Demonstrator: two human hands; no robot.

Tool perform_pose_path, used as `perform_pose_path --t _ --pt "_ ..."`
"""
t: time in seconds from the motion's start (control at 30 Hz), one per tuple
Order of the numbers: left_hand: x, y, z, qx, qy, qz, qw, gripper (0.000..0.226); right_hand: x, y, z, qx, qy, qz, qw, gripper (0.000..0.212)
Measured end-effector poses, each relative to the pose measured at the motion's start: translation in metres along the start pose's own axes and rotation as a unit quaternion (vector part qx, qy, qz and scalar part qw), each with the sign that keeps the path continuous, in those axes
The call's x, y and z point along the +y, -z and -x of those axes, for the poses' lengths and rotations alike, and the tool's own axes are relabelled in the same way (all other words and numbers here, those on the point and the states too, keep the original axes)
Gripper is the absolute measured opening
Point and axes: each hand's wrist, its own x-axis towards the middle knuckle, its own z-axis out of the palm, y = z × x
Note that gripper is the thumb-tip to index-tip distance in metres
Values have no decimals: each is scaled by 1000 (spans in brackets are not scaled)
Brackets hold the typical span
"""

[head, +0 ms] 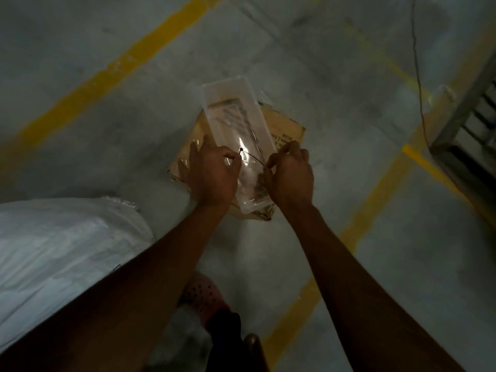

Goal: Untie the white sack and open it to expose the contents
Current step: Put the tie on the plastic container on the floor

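White sack [61,245] is lying on its side at lower left, its frayed mouth end pointing toward the middle of the floor, well apart from both hands; whether it is tied cannot be told from here. The left hand [212,173] and right hand [291,174] are working out in front, each pinching one end of a thin dark string [251,157] with thumb and forefinger closed tight on it. A small knot is showing at the left end. Below the hands a clear plastic tray [239,130] is resting on a flattened piece of cardboard [287,124], on grey concrete with yellow lines [112,68]. Risk, as I judge it: the string is fine and the light poor, so it could be slipping from a pinch and getting lost on the floor, and attention is sitting away from the sack, which could be spilling if its mouth is loose.
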Motion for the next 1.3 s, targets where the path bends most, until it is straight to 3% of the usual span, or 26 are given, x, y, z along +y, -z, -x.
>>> perform_pose_path --t 0.13,0.27,0.4,0.5,0.6,0.67,0.8,0.93,1.07,1.3 --pt "-6 -3 -3 22 -28 -68 997 16 -5 -11 2 -60 -23 67 996 20" --pt "-1 -2 -6 11 -13 -78 997 2 -10 -13 2 -57 -54 75 994 24" --pt "2 -1 -5 -15 -4 -57 998 24 -7 -11 4 -40 -40 52 997 18" --pt "-2 6 0 -50 -31 -10 998 54 4 -8 8 -44 -5 -54 998 19" --pt "-14 16 6 -47 -88 43 994 72 11 -2 17 -12 22 -192 981 34" --pt "-27 24 11 -44 -117 93 988 79 12 4 23 13 28 -223 974 48" --pt "-72 44 17 -53 -150 119 980 82 -10 18 33 -2 92 -157 983 72" --pt "-128 69 20 -63 -166 70 982 90 -67 23 42 -79 179 -55 979 87" --pt "-192 116 38 -66 -132 34 988 90 -139 2 63 -133 255 41 957 98" --pt "-327 207 110 -59 -25 -3 998 93 -257 -65 131 -258 333 103 901 130"
